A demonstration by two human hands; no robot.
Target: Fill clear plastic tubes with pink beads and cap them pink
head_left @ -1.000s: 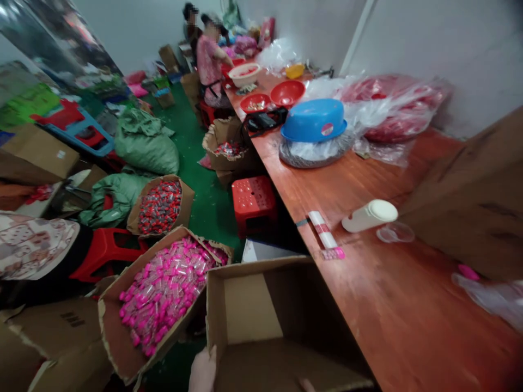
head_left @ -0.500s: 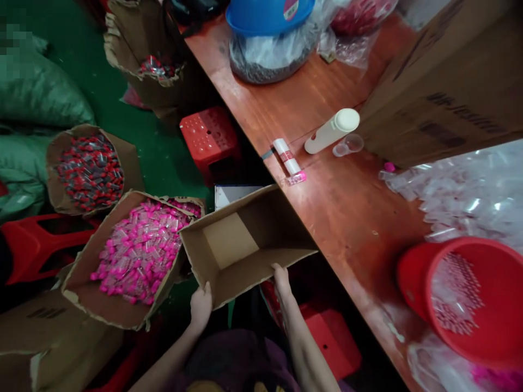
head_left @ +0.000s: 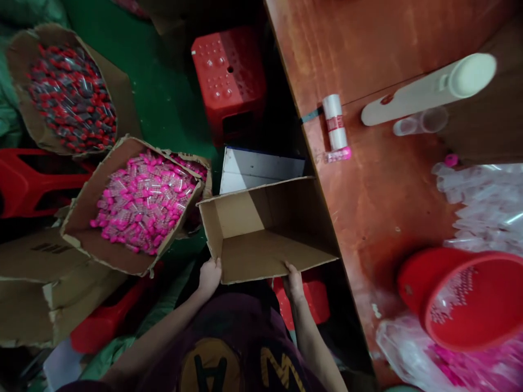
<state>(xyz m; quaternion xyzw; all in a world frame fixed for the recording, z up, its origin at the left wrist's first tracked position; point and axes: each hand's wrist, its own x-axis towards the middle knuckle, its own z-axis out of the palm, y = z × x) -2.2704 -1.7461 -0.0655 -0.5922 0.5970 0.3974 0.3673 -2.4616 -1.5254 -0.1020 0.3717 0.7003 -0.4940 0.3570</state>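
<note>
An open cardboard box (head_left: 253,261) with nothing inside is held in front of my body, its opening facing up. My left hand (head_left: 210,276) grips the near left corner of its rim. With my right hand (head_left: 293,280) I hold the near rim farther right, fingers closed over the edge. The box's right end reaches the edge of the wooden table (head_left: 368,218). Just to its left stands a carton of small clear tubes with pink caps (head_left: 143,201). A white panel (head_left: 257,171) lies behind the box.
Farther left is a carton of red-and-dark pieces (head_left: 73,100). Red stools (head_left: 229,71) stand on the green floor. On the table are a white roll (head_left: 335,122), a tall white bottle (head_left: 425,90), a red bucket (head_left: 417,288) and clear plastic tubes (head_left: 486,201).
My view has tilted down and closer. Both hands still hold the box, which has come nearer my body and turned slightly.
</note>
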